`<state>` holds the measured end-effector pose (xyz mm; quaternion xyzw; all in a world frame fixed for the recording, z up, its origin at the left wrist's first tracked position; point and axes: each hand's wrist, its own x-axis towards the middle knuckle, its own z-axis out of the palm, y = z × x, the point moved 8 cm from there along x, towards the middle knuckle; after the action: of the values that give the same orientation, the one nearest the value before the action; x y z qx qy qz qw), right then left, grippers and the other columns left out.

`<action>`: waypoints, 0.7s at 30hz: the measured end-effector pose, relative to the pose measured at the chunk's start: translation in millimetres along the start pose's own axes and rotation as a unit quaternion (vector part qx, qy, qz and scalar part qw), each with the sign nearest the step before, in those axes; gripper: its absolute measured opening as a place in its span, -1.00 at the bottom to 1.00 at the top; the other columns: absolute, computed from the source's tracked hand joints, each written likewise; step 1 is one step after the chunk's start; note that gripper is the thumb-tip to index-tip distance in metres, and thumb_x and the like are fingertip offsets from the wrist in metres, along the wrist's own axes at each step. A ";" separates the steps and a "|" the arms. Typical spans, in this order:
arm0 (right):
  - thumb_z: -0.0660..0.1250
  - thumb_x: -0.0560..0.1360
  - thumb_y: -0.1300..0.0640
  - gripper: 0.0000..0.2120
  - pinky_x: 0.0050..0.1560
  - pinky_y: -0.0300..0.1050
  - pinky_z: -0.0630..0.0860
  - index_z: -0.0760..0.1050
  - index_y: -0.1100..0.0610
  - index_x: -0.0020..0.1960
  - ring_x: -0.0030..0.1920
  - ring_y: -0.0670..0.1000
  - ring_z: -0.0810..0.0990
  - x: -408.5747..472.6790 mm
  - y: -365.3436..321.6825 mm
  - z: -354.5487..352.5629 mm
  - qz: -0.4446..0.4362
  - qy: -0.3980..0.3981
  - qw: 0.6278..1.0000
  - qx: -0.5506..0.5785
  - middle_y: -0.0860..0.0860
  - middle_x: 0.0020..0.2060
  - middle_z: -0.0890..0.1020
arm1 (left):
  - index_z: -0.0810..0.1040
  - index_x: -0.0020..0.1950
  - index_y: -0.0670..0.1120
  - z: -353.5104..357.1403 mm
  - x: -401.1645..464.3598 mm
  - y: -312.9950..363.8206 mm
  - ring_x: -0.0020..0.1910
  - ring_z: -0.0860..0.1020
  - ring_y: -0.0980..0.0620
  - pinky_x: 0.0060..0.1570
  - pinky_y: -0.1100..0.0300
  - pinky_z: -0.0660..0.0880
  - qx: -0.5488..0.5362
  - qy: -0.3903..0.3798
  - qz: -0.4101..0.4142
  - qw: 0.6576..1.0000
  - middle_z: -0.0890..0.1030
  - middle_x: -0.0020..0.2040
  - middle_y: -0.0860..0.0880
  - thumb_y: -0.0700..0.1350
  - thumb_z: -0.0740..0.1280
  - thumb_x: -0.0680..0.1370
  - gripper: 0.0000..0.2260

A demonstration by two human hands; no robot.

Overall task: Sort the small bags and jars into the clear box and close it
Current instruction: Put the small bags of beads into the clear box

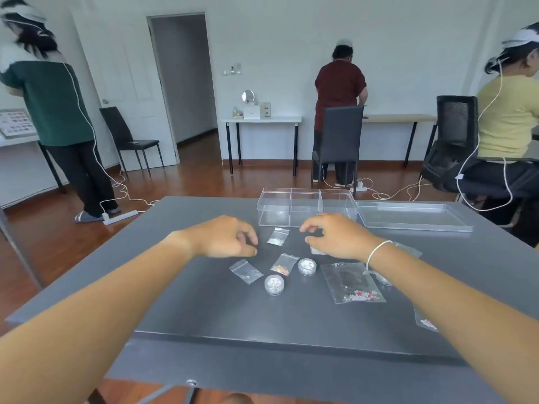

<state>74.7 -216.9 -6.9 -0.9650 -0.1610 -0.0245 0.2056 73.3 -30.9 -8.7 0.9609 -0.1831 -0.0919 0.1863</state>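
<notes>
Grey matte surface point(175, 287) carries all the items. Clear box point(306, 207) stands at the far side, divided into compartments, lid off; its clear lid point(414, 217) lies flat just to the right of it, touching or nearly so.

Left hand point(224, 237) hovers low over the surface, fingers loosely curled, holding nothing visible. Right hand point(335, 236) is beside it, a thin bracelet point(376, 252) on the wrist; its fingers are curled downward near the front wall of the box — cannot tell whether they pinch anything. A pale bag edge point(316, 251) shows under its thumb side.

Between the two hands lies a small bag with white contents point(277, 237), touched by neither. Nearer the camera, below the hands:
- small empty-looking clear bag point(246, 271), below the left hand
- small bag with iridescent flakes point(284, 263), centre
- round jar with glitter point(274, 284), nearest of the centre group
- second round jar point(307, 266), just right of the flake bag
- larger clear bag with red and white beads point(353, 282), under the right wrist
- third jar point(383, 279), mostly hidden by the right forearm
- another bag point(425, 322) at the right edge — partly hidden by the arm

No bag or jar shows inside the box.
</notes>
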 end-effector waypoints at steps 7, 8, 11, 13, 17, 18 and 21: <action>0.26 0.49 0.10 -0.70 0.09 -0.22 0.30 0.46 0.00 0.22 0.16 -0.02 0.44 -1.6 23.4 10.5 0.039 -0.062 0.997 -0.006 -0.02 0.26 0.47 | 0.48 0.10 0.12 15.4 -4.1 -2.7 -0.35 0.47 0.22 -0.34 0.29 0.33 0.048 -0.075 -0.030 0.996 0.53 -0.21 0.13 0.03 0.37 0.40 -0.72; 0.26 0.49 0.10 -0.70 0.08 -0.22 0.30 0.46 0.00 0.22 0.14 -0.02 0.44 -0.3 22.9 9.3 0.036 -0.056 0.998 -0.002 -0.01 0.26 0.48 | 0.47 0.10 0.12 16.5 -2.2 -1.3 -0.33 0.47 0.18 -0.34 0.28 0.33 0.049 -0.076 -0.025 0.996 0.53 -0.21 0.13 0.02 0.37 0.41 -0.72; 0.25 0.49 0.12 -0.69 0.05 -0.22 0.29 0.45 -0.01 0.22 0.09 -0.03 0.42 1.8 23.6 11.0 0.037 -0.060 0.998 0.000 -0.01 0.22 0.48 | 0.46 0.09 0.10 19.5 -0.3 3.6 -0.32 0.48 0.12 -0.33 0.27 0.35 0.041 -0.085 -0.026 0.995 0.53 -0.20 0.09 -0.04 0.36 0.42 -0.74; 0.25 0.49 0.14 -0.69 0.02 -0.22 0.28 0.45 -0.01 0.22 0.03 -0.06 0.39 2.8 23.9 11.9 0.039 -0.057 0.998 0.008 -0.01 0.18 0.47 | 0.47 0.09 0.06 21.5 1.2 5.8 -0.34 0.46 0.06 -0.31 0.26 0.38 0.027 -0.090 -0.024 0.995 0.54 -0.18 0.05 -0.09 0.35 0.43 -0.75; 0.27 0.47 0.19 -0.67 -0.03 -0.21 0.29 0.45 0.00 0.22 -0.03 -0.03 0.40 2.7 23.2 11.0 0.040 -0.040 0.998 0.032 -0.04 0.01 0.41 | 0.47 0.05 0.07 21.1 4.1 8.6 -0.42 0.42 0.07 -0.40 0.31 0.38 0.001 -0.082 -0.015 0.996 0.56 -0.15 -0.01 -0.19 0.30 0.44 -0.76; 0.27 0.47 0.22 -0.68 -0.04 -0.20 0.30 0.46 0.01 0.20 -0.04 -0.01 0.41 2.7 23.5 10.3 0.042 -0.034 0.998 0.038 -0.04 -0.01 0.40 | 0.48 0.04 0.07 20.0 5.4 9.2 -0.43 0.42 0.07 -0.44 0.34 0.38 -0.002 -0.078 -0.013 0.997 0.56 -0.14 -0.01 -0.21 0.28 0.44 -0.76; 0.22 0.47 0.29 -0.73 -0.04 -0.18 0.35 0.51 0.06 0.11 -0.06 0.01 0.43 3.4 24.7 8.7 0.046 -0.015 0.998 0.047 -0.03 -0.05 0.43 | 0.51 -0.02 0.08 13.1 9.8 9.5 -0.43 0.42 0.07 -0.40 0.33 0.41 -0.023 -0.056 -0.009 0.998 0.57 -0.16 0.03 -0.22 0.27 0.44 -0.78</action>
<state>85.6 -233.7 -24.1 -0.9610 -0.1207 0.0071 0.2489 76.0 -47.1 -17.9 0.9513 -0.1820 -0.1512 0.1974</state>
